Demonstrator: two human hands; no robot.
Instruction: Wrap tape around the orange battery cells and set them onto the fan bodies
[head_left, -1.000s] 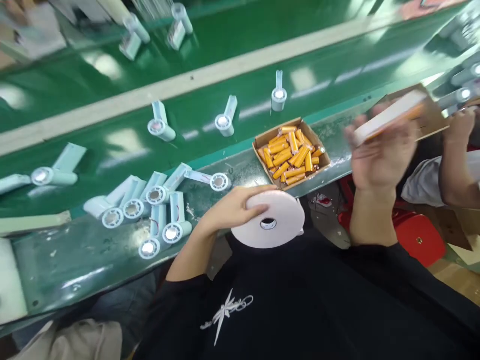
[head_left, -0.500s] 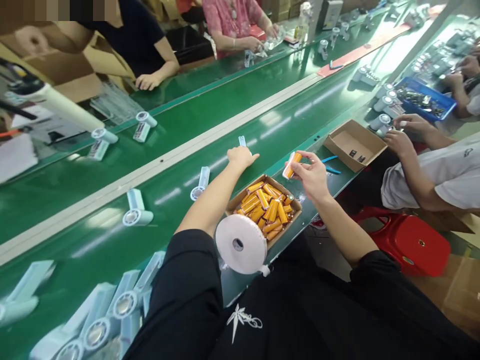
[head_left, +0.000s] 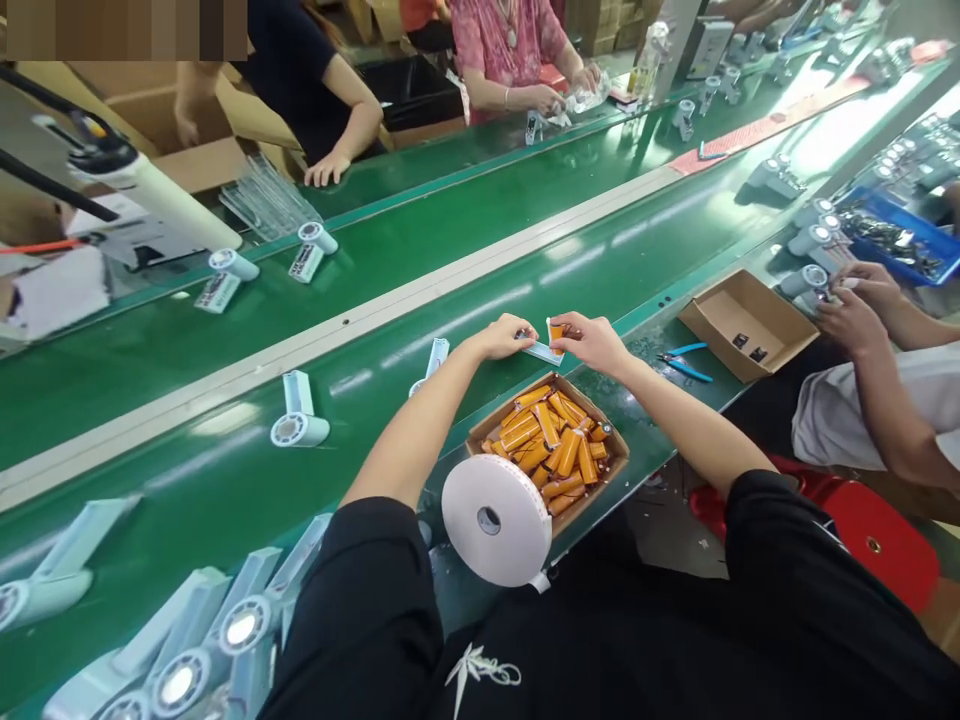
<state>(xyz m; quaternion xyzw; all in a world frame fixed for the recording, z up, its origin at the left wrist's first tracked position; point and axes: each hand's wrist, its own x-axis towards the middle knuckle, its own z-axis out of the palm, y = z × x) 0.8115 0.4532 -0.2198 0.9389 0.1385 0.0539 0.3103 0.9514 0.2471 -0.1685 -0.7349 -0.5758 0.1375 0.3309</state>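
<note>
My left hand (head_left: 504,337) grips a light blue plastic housing (head_left: 544,352) above the green belt, its open channel facing up. In my right hand (head_left: 596,343) is an orange battery cell (head_left: 556,336) with a white strip on its side, held upright right at the housing's end. Whether the cell touches the housing, I cannot tell. Just below both hands, a cardboard box (head_left: 619,458) holds many orange cells (head_left: 551,428) in a loose heap. A large roll of white tape (head_left: 466,525) leans against the box's near left side.
Other light blue housings (head_left: 300,430) lie on the green conveyor belt (head_left: 390,440), with a pile at lower left. Blue-handled pliers (head_left: 686,364) and a small cardboard box (head_left: 791,350) are to the right. Co-workers sit opposite and at right, near a red stool (head_left: 892,530).
My left hand has picked up the housing from the belt and drawn it nearer. My right hand has brought the battery cell leftward to it. The view has shifted slightly.
</note>
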